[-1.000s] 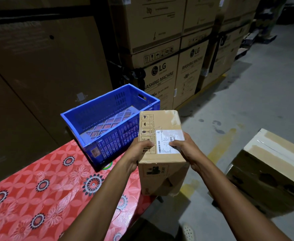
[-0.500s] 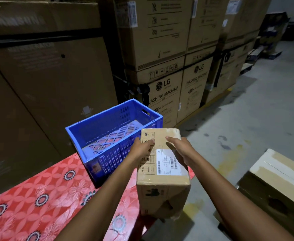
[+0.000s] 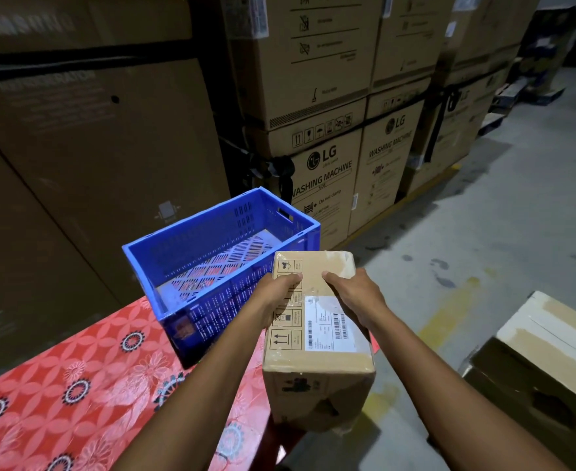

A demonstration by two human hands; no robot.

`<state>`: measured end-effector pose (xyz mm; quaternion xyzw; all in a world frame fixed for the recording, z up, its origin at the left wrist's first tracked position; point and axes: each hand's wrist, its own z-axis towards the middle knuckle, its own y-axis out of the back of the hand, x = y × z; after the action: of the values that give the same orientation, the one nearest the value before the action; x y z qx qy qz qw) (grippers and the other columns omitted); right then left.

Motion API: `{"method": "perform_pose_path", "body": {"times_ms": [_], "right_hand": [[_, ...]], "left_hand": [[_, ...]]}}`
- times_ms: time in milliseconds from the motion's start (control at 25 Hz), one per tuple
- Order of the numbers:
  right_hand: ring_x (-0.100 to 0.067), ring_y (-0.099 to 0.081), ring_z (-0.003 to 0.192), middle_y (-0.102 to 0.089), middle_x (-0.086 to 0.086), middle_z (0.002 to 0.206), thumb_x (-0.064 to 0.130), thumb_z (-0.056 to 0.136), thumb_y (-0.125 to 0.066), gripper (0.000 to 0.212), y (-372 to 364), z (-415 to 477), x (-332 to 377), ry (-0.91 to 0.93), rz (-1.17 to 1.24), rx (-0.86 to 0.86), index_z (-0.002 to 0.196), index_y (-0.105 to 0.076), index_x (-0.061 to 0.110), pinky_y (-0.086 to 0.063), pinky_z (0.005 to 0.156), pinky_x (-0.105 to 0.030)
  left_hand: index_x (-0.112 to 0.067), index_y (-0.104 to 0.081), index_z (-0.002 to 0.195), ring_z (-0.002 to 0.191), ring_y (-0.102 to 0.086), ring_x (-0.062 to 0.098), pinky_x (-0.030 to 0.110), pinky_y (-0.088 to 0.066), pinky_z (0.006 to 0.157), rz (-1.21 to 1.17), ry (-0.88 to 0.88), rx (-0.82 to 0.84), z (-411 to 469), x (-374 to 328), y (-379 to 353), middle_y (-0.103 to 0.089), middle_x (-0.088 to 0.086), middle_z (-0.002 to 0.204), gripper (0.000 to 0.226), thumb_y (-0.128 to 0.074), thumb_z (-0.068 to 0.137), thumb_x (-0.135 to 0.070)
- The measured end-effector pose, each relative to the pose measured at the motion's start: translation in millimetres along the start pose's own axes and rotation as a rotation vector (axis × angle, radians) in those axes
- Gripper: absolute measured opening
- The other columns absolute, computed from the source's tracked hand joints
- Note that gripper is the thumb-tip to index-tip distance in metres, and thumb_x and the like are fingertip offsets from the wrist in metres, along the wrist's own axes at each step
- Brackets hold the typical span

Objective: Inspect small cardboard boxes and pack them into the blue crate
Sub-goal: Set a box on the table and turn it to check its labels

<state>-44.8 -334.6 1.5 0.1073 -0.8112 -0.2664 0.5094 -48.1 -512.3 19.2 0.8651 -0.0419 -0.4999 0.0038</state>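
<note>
The small cardboard box [image 3: 317, 334] is clasped from both sides, the left hand [image 3: 276, 300] curled round its left edge and the right hand [image 3: 354, 290] round its right, thumbs across the top face; its labelled end reaches back from the grip toward the person. I judge this the close of inspection, with packing next. The blue crate [image 3: 212, 314], seemingly with nothing in it, sits just left of the grip on the red flowered table [image 3: 75, 385], so the next move calls for swinging the box leftward over the near wall and lowering it flat.
</note>
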Motion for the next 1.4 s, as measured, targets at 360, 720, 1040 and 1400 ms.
{"method": "perform_pose_path", "body": {"times_ms": [360, 720, 1040, 1400], "right_hand": [[-0.021, -0.072, 0.087, -0.071, 0.003, 0.105, 0.082, 0.076, -0.042, 0.075, 10.0, -25.7, -10.7, 0.075, 0.042, -0.017, 0.125, -0.050, 0.026, -0.060, 0.080, -0.045], [-0.022, -0.069, 0.098, -0.071, 0.004, 0.112, 0.090, 0.081, -0.031, 0.081, 28.1, -80.9, -36.3, 0.168, 0.191, -0.107, 0.128, -0.055, 0.028, -0.054, 0.093, -0.048], [-0.022, -0.066, 0.092, -0.064, -0.002, 0.103, 0.084, 0.079, -0.033, 0.066, 23.4, -114.5, -27.3, 0.353, 0.555, -0.172, 0.112, -0.048, 0.028, -0.055, 0.079, -0.044], [-0.024, -0.066, 0.110, -0.066, -0.012, 0.124, 0.063, 0.098, -0.043, 0.063, -14.9, -106.8, -105.5, 0.107, 0.732, -0.030, 0.134, -0.056, 0.014, -0.055, 0.085, -0.036]], "left_hand": [[-0.027, -0.067, 0.118, 0.083, -0.077, 0.017, 0.047, -0.061, 0.085, 0.119, -0.166, -0.096, -21.3, 16.1, -7.9, -0.079, -0.004, 0.097, 0.047, -0.064, 0.086, -0.062], [-0.034, -0.066, 0.116, 0.098, -0.072, 0.018, 0.047, -0.055, 0.093, 0.058, -0.275, -0.073, -66.2, 30.1, -22.8, -0.075, -0.006, 0.105, 0.069, -0.036, 0.083, -0.087], [-0.009, -0.064, 0.108, 0.073, -0.070, 0.021, 0.036, -0.055, 0.069, -0.360, -0.275, -0.091, -85.1, 22.7, 10.5, -0.073, 0.003, 0.075, 0.065, -0.037, 0.099, -0.067], [-0.024, -0.047, 0.144, 0.133, -0.048, 0.009, 0.027, -0.040, 0.108, -0.289, -0.214, -0.015, -89.4, 124.9, -9.0, -0.057, -0.010, 0.140, 0.053, -0.046, 0.102, -0.056]]}}
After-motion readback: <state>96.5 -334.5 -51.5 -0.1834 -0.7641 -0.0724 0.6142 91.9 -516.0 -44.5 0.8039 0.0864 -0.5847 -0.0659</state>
